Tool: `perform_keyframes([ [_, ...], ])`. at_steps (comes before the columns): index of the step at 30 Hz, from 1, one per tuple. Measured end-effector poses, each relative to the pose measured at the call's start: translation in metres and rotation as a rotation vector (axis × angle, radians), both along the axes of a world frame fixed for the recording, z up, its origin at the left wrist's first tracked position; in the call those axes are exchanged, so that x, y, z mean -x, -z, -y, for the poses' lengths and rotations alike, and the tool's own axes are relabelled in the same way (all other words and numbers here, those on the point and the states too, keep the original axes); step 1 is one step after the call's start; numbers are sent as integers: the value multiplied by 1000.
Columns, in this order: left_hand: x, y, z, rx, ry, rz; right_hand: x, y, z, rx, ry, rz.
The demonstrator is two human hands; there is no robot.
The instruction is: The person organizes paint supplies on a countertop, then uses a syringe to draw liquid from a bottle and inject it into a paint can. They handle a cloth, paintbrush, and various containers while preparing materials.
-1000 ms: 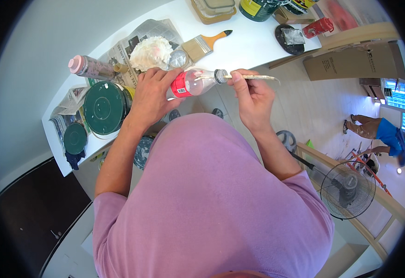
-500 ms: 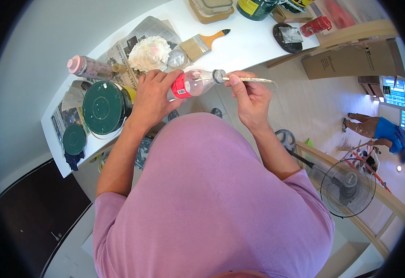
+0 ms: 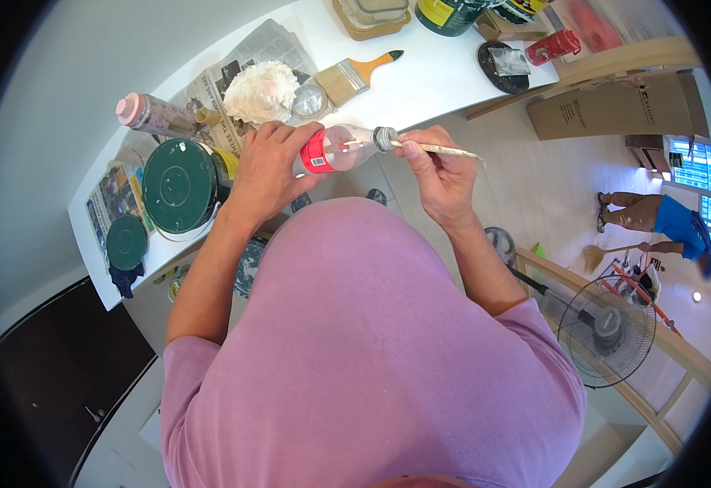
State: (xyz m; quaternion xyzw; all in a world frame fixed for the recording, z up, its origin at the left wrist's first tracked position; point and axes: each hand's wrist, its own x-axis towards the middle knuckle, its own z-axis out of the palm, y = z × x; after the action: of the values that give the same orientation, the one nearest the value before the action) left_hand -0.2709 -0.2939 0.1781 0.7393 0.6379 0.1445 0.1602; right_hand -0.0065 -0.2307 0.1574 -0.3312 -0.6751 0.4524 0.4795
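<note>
My left hand [image 3: 270, 167] is wrapped round the base end of a clear plastic bottle [image 3: 354, 149] with a red label, held on its side off the table's front edge. The bottle's neck points right and has no cap on it. A thin, pale-crusted stick [image 3: 447, 150] passes through the neck, its inner tip inside the bottle. My right hand [image 3: 441, 175] pinches the stick between thumb and fingers just outside the mouth. Beyond the bottle lie a wide paintbrush [image 3: 346, 82], a small clear round container [image 3: 310, 102] and a crumpled white clump [image 3: 261, 93].
The white table [image 3: 429, 89] holds newspaper [image 3: 270, 47], a large dark green lidded bucket [image 3: 180, 185], a smaller green lid [image 3: 127, 241], a pink-capped bottle [image 3: 156, 115] and a red bottle [image 3: 552, 47]. At right stand a fan [image 3: 608, 329] and a person [image 3: 656, 215] with a broom.
The stick's outer end has tilted slightly downward, with my right hand still gripping it. My left hand and the bottle stay nearly in place. The person at right has shifted with the broom.
</note>
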Motion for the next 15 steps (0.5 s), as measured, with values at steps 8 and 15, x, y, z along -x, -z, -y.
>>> perform_keyframes([
  [8, 0, 2, 1, -9, 9, -9, -7, -14, -5, -62, -70, 114],
  [15, 2, 5, 2, -25, 23, 0, -6, -24, -7, -173, -85, 230],
])
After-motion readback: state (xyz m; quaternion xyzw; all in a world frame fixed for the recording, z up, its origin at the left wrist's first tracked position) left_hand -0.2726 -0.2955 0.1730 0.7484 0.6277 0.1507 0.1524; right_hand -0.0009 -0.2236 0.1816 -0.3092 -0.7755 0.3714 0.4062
